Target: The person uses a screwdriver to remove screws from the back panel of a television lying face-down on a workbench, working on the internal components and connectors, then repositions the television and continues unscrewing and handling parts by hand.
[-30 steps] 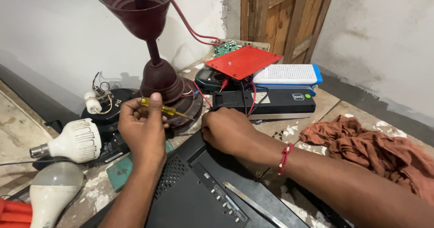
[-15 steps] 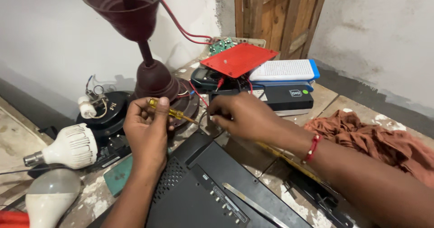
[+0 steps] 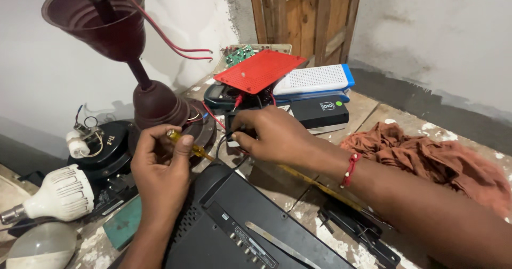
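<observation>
Box: a pale open box (image 3: 277, 49) at the back holds a green circuit board (image 3: 240, 54).
Left hand (image 3: 160, 175): fingers closed round a yellow-handled screwdriver (image 3: 184, 142), beside the maroon ceiling-fan motor (image 3: 160, 106).
Right hand (image 3: 272, 135): fingers pinched shut on a small black part (image 3: 233, 132) with wires, just before the multimeter (image 3: 226, 94).
Foreground: a black device casing (image 3: 240, 226) on the bench (image 3: 373, 114).

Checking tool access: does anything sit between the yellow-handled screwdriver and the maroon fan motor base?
Nothing visible does. The left hand holds the yellow-handled screwdriver right beside the maroon fan motor base; its tip is hidden.
</observation>
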